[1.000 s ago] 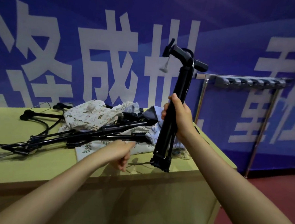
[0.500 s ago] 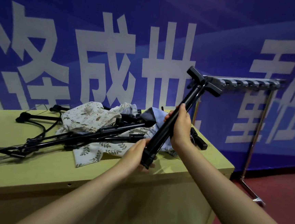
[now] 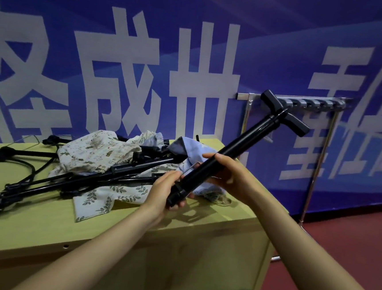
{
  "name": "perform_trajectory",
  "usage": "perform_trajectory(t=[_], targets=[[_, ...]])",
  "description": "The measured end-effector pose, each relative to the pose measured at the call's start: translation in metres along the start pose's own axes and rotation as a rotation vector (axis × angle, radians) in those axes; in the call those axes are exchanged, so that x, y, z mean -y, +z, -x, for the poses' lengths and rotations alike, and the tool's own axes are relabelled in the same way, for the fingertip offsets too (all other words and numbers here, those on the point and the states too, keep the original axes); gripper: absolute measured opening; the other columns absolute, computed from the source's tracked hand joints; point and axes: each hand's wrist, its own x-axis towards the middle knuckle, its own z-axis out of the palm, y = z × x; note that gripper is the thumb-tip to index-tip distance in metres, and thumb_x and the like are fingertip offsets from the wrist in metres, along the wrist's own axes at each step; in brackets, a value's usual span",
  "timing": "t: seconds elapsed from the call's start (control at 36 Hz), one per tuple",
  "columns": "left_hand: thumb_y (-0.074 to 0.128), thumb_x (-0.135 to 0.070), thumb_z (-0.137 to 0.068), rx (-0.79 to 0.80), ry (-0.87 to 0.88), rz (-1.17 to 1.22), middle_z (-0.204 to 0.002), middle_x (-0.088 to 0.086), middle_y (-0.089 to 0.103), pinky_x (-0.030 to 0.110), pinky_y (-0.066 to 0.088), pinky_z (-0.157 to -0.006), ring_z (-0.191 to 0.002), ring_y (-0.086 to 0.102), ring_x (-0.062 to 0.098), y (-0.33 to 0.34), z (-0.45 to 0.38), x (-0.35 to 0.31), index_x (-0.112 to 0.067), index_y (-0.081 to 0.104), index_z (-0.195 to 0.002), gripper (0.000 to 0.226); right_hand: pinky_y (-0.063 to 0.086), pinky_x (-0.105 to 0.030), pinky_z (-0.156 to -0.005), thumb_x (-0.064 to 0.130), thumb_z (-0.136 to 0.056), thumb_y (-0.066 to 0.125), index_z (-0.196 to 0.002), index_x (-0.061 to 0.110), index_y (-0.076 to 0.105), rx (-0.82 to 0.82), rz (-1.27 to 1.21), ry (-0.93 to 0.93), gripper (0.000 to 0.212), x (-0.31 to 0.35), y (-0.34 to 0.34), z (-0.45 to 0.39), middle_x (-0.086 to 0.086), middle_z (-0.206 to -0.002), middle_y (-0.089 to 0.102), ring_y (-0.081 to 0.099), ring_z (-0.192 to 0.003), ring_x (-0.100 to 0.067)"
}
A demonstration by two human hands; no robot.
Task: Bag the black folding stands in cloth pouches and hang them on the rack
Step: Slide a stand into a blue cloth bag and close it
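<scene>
Black stand in hand: a folded black metal stand with a T-shaped head [image 3: 240, 147] is held slanting above the right end of the worktop, its head up and to the right, in front of the rack, its foot down toward the person
Left hand: the left hand [image 3: 167, 193] is curled round the lower end of the folded stand, gripping it near the foot
Right hand: the right hand [image 3: 226, 173] grasps the middle of the same tube, fingers wrapped over the top
Worktop: a yellow-green wooden worktop [image 3: 39, 231] carries everything else; its right front corner lies just below the hands
Other stands: a tangle of unfolded black stands with thin legs [image 3: 44, 178] sprawls from the left edge toward the centre, partly under the cloth
Floral pouches: cream cloth pouches with small leaf and flower prints [image 3: 99, 153] lie heaped at the centre back, one spread flat toward the front edge
Blue pouch: a pale blue cloth pouch [image 3: 189, 149] sits near the right back corner, just behind the held stand
Rack: a silver metal rack with a row of grey hooks [image 3: 316, 105] stands on the red floor to the right of the worktop, against the blue banner wall with large white characters [image 3: 122, 69]
</scene>
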Motion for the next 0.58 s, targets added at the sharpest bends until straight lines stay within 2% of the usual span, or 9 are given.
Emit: perform_trajectory(t=[0.06,0.19,0.25,0.31,0.36,0.44,0.5,0.56,0.58], targets=[[0.040,-0.029,-0.102,0.035,-0.029,-0.039,-0.068,0.017,0.066,0.017,0.031,-0.033,-0.042,0.051,0.020,0.002,-0.007,-0.001,-0.006,0.055,-0.101,0.028,0.056,-0.036,-0.082,0.026,-0.085,0.063,-0.117,0.002,0.065,0.001,0.003,0.027,0.040,0.003,-0.009,0.002,-0.017,-0.108,0.068,0.066,-0.109,-0.032],[0.047,-0.029,-0.099,0.043,-0.050,-0.099,-0.072,0.020,0.064,0.021,0.036,-0.038,-0.044,0.056,0.026,0.005,-0.029,0.001,-0.005,0.053,-0.096,0.025,0.057,-0.032,-0.079,0.026,-0.079,0.074,-0.116,0.007,0.067,-0.017,0.051,0.069,0.042,0.006,-0.025,0.011,-0.017,-0.112,0.070,0.068,-0.104,-0.029],[0.049,-0.027,-0.098,0.055,-0.070,-0.094,-0.072,0.019,0.059,0.022,0.040,-0.038,-0.041,0.055,0.023,0.009,-0.034,0.000,-0.005,0.055,-0.088,0.025,0.057,-0.033,-0.081,0.035,-0.065,0.086,-0.116,0.007,0.067,-0.024,0.046,0.079,0.061,0.005,-0.031,0.014,-0.018,-0.116,0.068,0.066,-0.108,-0.030],[0.051,-0.024,-0.098,0.079,-0.100,-0.080,-0.064,0.013,0.057,0.020,0.040,-0.035,-0.037,0.053,0.019,0.014,-0.037,-0.001,-0.007,0.056,-0.082,0.024,0.056,-0.034,-0.085,0.043,-0.058,0.090,-0.121,0.006,0.065,-0.024,0.029,0.096,0.077,0.004,-0.037,0.018,-0.019,-0.122,0.065,0.063,-0.114,-0.032],[0.052,-0.025,-0.098,0.101,-0.118,-0.087,-0.056,0.008,0.057,0.019,0.039,-0.033,-0.036,0.053,0.018,0.019,-0.041,-0.001,-0.008,0.058,-0.081,0.025,0.055,-0.035,-0.088,0.041,-0.067,0.085,-0.125,0.006,0.062,-0.014,-0.002,0.105,0.072,0.006,-0.043,0.022,-0.020,-0.127,0.062,0.061,-0.117,-0.033],[0.056,-0.027,-0.096,0.120,-0.110,-0.125,-0.058,0.010,0.061,0.022,0.041,-0.034,-0.039,0.056,0.022,0.022,-0.049,0.000,-0.005,0.064,-0.085,0.026,0.054,-0.034,-0.089,0.034,-0.080,0.074,-0.128,0.010,0.060,0.004,-0.022,0.122,0.055,0.007,-0.054,0.030,-0.016,-0.127,0.063,0.061,-0.118,-0.031],[0.058,-0.029,-0.094,0.121,-0.055,-0.184,-0.067,0.014,0.062,0.026,0.045,-0.043,-0.048,0.060,0.024,0.026,-0.054,-0.001,-0.007,0.065,-0.084,0.026,0.054,-0.034,-0.089,0.038,-0.070,0.082,-0.123,0.010,0.064,0.011,-0.014,0.114,0.062,0.007,-0.060,0.033,-0.016,-0.123,0.065,0.062,-0.115,-0.032],[0.060,-0.034,-0.091,0.075,0.101,-0.438,-0.079,0.014,0.063,0.031,0.042,-0.062,-0.068,0.061,0.025,0.028,-0.060,0.000,-0.010,0.066,-0.082,0.026,0.055,-0.035,-0.087,0.037,-0.061,0.086,-0.113,0.010,0.069,-0.034,-0.007,0.095,0.062,0.006,-0.065,0.037,-0.015,-0.115,0.068,0.065,-0.108,-0.031],[0.058,-0.034,-0.091,0.026,0.203,-0.578,-0.080,0.014,0.063,0.032,0.039,-0.066,-0.073,0.059,0.027,0.027,-0.063,0.002,-0.012,0.066,-0.079,0.026,0.056,-0.034,-0.085,0.035,-0.061,0.084,-0.110,0.009,0.069,-0.074,-0.001,0.079,0.057,0.005,-0.069,0.039,-0.015,-0.112,0.069,0.066,-0.105,-0.030]])
